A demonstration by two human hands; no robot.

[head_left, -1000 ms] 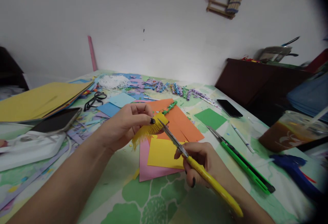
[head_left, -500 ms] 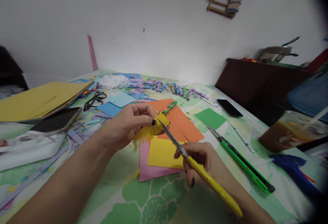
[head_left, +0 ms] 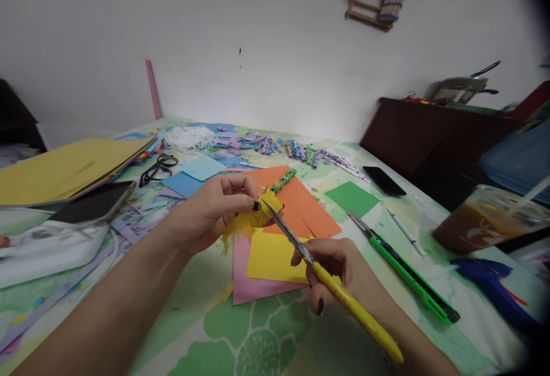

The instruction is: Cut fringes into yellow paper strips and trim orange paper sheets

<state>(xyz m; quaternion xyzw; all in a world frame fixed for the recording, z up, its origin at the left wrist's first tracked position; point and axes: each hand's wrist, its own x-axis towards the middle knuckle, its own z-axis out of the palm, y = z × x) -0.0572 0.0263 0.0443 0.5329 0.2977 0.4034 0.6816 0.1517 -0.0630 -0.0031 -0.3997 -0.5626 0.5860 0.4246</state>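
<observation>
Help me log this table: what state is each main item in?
Yellow paper strip, fringed, pinched in left hand
Yellow-handled metal scissors, in right hand, blade gap unclear
Green plastic utility knife, blade extended
Clear plastic cup, partly filled
Black rectangular phone at right, screen dark

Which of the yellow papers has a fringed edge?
The small yellow strip pinched in the left hand, by the scissors. The yellow sheet over the pink paper and the large yellow sheet at far left show no fringe.

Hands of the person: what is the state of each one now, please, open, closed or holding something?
Left hand: closed, pinching the fringed yellow paper strip.
Right hand: closed, holding the yellow-handled scissors.
</observation>
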